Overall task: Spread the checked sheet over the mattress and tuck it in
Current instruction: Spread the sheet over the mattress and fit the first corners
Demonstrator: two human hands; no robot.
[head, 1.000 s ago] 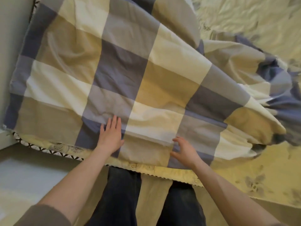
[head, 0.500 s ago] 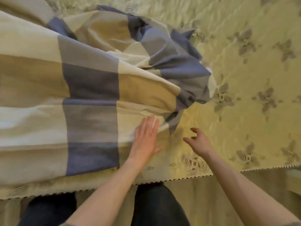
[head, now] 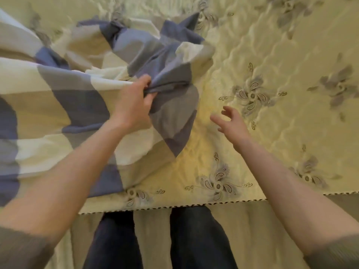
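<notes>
The checked sheet (head: 64,105), in blue, grey, tan and cream squares, lies bunched over the left half of the yellow quilted mattress (head: 272,61). My left hand (head: 134,105) pinches a bunched grey-blue fold of the sheet near its right end, lifting it slightly. My right hand (head: 231,125) hovers over the bare mattress to the right of the sheet, fingers spread and holding nothing. The right half of the mattress shows its flower pattern uncovered.
The mattress's near edge (head: 194,205) has a dark stitched trim, and its side panel drops below it. My legs in dark trousers (head: 194,239) stand against that side.
The view has swung right along the bed. My left hand went from lying flat on the sheet to gripping a fold of it. My right hand lifted off the sheet and now hovers open over the bare mattress.
</notes>
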